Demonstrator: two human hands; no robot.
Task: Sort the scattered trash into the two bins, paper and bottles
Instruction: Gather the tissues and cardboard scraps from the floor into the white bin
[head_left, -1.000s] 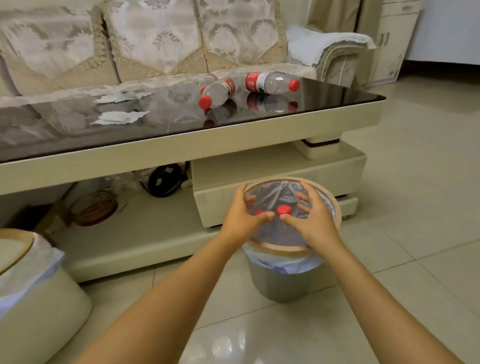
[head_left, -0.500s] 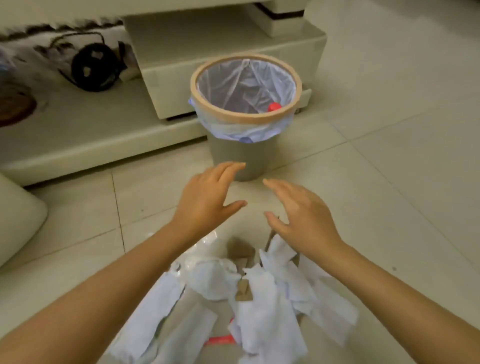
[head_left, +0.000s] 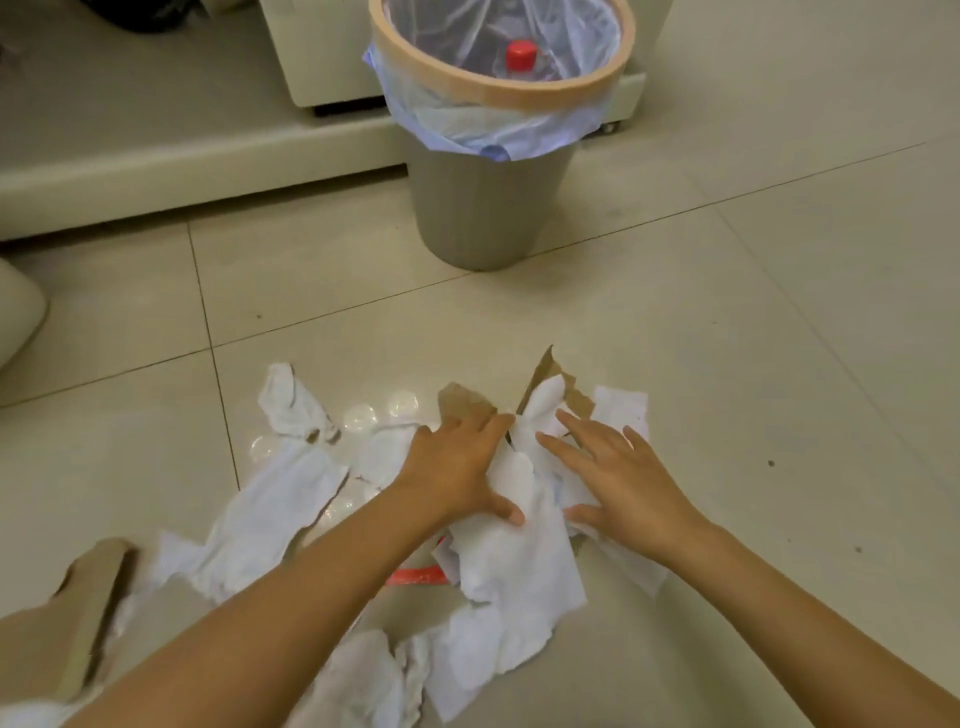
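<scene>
My left hand and right hand press flat, fingers spread, on the torn white paper on the floor tiles; it seems light and limp, so I would bunch it from both sides.

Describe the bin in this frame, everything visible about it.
The bin is a round grey tub, plastic by its look, with a tan ring at the rim clamping a thin clear bag whose bluish edge folds down outside. It stands upright on the tiled floor, close before a low cream cabinet base. Inside, a clear bottle with a red cap shows. The paper scraps lie apart from it, and neither hand touches it.
</scene>
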